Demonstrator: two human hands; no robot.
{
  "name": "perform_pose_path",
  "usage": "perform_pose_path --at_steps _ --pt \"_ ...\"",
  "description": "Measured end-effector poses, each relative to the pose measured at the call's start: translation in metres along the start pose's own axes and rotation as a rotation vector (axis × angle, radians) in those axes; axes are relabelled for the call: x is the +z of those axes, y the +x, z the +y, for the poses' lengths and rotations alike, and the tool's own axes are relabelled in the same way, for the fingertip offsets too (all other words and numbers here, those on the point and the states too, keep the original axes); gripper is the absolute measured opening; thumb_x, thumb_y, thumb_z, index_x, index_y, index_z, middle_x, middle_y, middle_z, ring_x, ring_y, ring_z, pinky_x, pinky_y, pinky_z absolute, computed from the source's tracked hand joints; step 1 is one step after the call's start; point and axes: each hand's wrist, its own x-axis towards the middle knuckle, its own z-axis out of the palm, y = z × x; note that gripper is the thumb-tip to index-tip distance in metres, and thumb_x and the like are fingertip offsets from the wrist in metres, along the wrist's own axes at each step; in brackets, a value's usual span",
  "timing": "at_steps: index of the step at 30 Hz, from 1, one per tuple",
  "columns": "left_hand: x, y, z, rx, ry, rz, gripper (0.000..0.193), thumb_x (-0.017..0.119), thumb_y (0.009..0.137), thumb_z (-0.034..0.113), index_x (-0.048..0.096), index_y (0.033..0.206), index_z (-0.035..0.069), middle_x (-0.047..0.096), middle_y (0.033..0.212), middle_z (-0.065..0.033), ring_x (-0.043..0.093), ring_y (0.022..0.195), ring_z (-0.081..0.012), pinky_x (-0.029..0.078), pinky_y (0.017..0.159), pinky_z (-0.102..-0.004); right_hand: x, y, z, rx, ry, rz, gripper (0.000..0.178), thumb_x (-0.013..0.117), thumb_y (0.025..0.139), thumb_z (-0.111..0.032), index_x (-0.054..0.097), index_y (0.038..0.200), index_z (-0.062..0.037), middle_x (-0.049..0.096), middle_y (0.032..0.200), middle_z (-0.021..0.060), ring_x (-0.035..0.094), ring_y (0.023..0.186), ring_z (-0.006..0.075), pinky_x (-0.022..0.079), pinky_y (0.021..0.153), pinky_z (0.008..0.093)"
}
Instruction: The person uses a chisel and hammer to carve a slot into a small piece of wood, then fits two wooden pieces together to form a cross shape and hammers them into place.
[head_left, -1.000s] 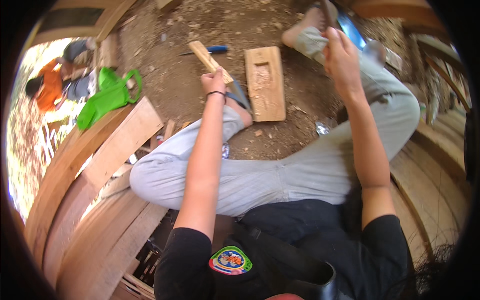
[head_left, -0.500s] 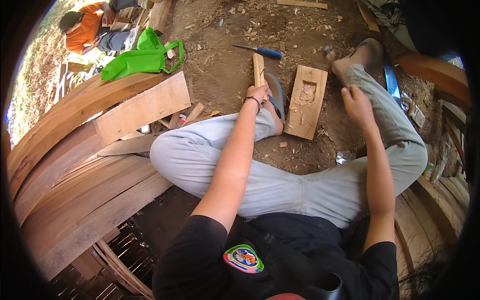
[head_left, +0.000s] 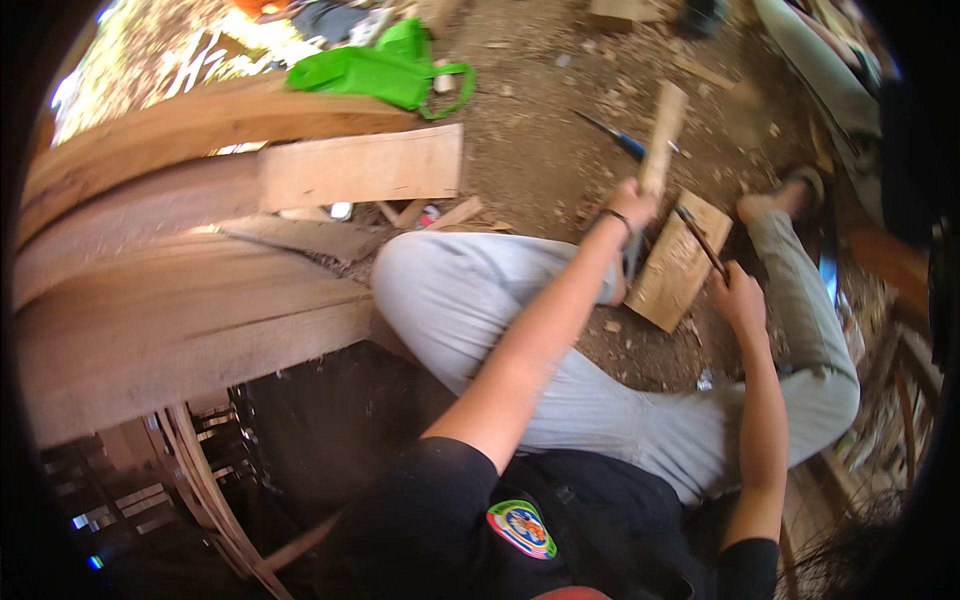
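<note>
My left hand (head_left: 635, 203) is closed around the lower end of a pale wooden stick (head_left: 662, 130), which points away from me. My right hand (head_left: 741, 298) grips a dark, slim-handled tool (head_left: 704, 243); its far end lies over the upper part of a wooden block (head_left: 668, 285), and its exact kind is hard to make out. The block lies on the ground between my legs, and its recess is mostly hidden now. Beyond my left hand, a pointed metal tool with a blue handle (head_left: 631, 146) rests on the dirt, partly behind the stick.
A green bag (head_left: 365, 75) sits on curved timber (head_left: 215, 120) at the left, beside a pale board (head_left: 360, 168). Planks (head_left: 190, 340) fill my left side. Wood chips litter the ground. Another person's leg (head_left: 815, 75) shows at the far right.
My view has swung left, shifting the scene rightward. The dark tool in my right hand now shows over the block. My left hand still holds the stick, now raised and tilted rightward.
</note>
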Motion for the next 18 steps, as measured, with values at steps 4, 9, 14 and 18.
perform_pose_path --at_steps 4,9,14,18 --pt "0.024 -0.022 0.02 -0.157 0.61 0.19 0.062 0.06 0.082 0.048 0.065 0.113 -0.005 0.059 0.121 -0.0294 0.054 0.123 -0.0327 0.043 0.1 -0.0403 0.016 0.0 0.022 0.001 -0.017 -0.027 0.032 0.058 0.089 -0.035 0.059 0.095 -0.0034 0.065 0.086 0.0251 0.062 0.085 0.0468 0.047 0.072 0.0546" --pt "0.098 -0.055 0.071 -0.246 0.05 0.147 0.042 0.057 0.088 0.037 0.065 0.107 0.0 0.067 0.102 -0.0254 0.066 0.099 -0.0365 0.053 0.084 -0.0442 0.025 0.006 0.082 -0.014 -0.221 -0.049 0.035 0.061 0.088 -0.039 0.06 0.095 -0.0047 0.066 0.08 0.0174 0.064 0.073 0.0381 0.049 0.064 0.0465" --pt "0.142 -0.064 0.089 -0.053 -0.136 0.142 0.039 0.058 0.087 0.036 0.061 0.1 0.0 0.067 0.094 -0.0255 0.065 0.093 -0.0405 0.051 0.083 -0.0466 0.034 0.01 0.087 0.531 1.002 -0.346 0.042 0.057 0.092 -0.053 0.058 0.081 -0.0126 0.047 0.057 -0.0025 0.041 0.042 0.0115 0.03 0.038 0.0281" --pt "0.142 -0.094 0.109 0.101 -0.145 -0.068 0.03 0.061 0.083 0.025 0.063 0.101 0.001 0.067 0.089 -0.024 0.065 0.087 -0.04 0.05 0.082 -0.0481 -0.014 -0.002 0.013 0.536 1.612 -0.046 0.039 0.055 0.092 -0.058 0.059 0.083 -0.0195 0.039 0.052 -0.0093 0.03 0.038 0.0034 0.024 0.034 0.0204"
